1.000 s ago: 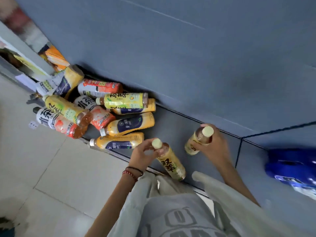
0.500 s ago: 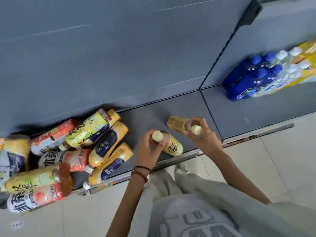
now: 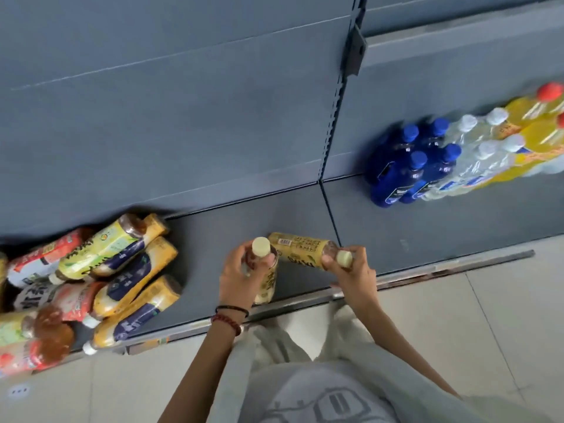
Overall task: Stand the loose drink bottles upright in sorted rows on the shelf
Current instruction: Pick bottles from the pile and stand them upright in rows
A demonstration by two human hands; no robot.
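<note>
Change since a second ago: the right hand point(image 3: 351, 271), then holding its yellow-labelled bottle point(image 3: 302, 248) near upright, now pinches its neck with it lying sideways over the grey metal shelf point(image 3: 210, 264). The left hand point(image 3: 239, 277) grips the second bottle point(image 3: 270, 280) near upright. Both have round cream caps. Four glossy blue bottles point(image 3: 409, 169) stand to the right.

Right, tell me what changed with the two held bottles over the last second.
The right-hand grip has tipped its yellow-labelled plastic tea bottle from roughly cap-up to nearly on its side, cap pointing right. The left-hand grip still holds the other yellow-labelled bottle near its cap. Nothing was let go; the pile of loose bottles on the grey shelf stays lying.
</note>
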